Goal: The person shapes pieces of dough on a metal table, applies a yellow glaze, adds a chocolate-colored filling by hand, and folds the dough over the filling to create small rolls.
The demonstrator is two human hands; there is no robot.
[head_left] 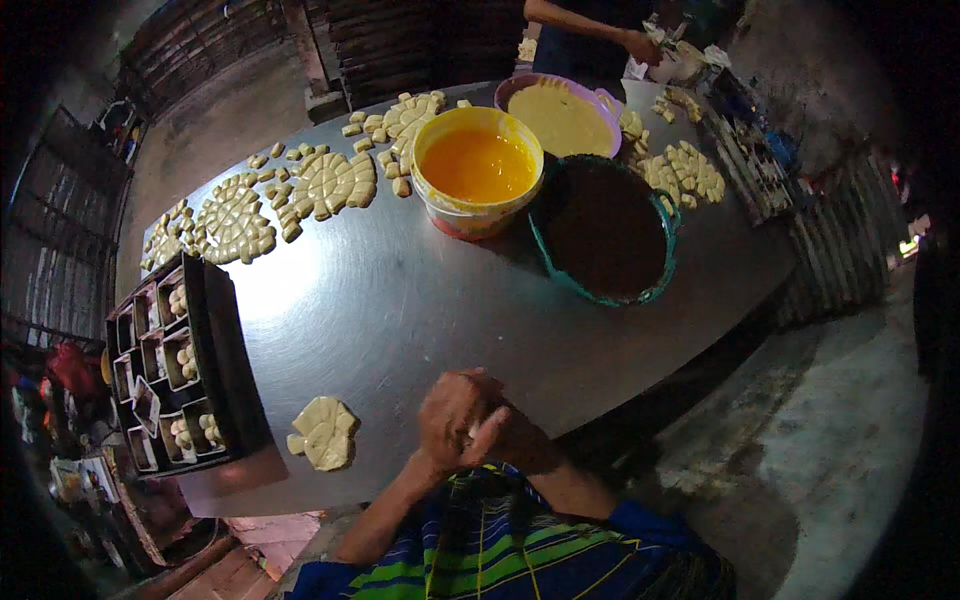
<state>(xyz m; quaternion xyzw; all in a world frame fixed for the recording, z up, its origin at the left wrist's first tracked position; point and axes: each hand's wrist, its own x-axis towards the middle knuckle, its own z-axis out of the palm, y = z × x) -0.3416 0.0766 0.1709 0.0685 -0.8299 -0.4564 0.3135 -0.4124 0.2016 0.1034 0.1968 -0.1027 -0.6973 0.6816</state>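
Pale dough pieces [324, 432] lie just left of my clasped hands; left hand [452, 410] covers right hand [505, 432] (whatever they enclose is hidden), likely shaping it.

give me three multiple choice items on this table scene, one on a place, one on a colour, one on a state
1. Where is the baking tray?
A. at the table's left edge
B. beside the teal bowl
C. on the floor

2. What colour is the liquid in the yellow tub?
A. white
B. orange
C. green

3. How are the person's hands?
A. spread apart, flat on the table
B. pressed together
C. both inside the tub

Answers: 1 A, the tray sits on the left of the steel table. 2 B, the tub holds orange liquid. 3 B, the left hand and right hand meet by the near edge, right of a dough cluster.
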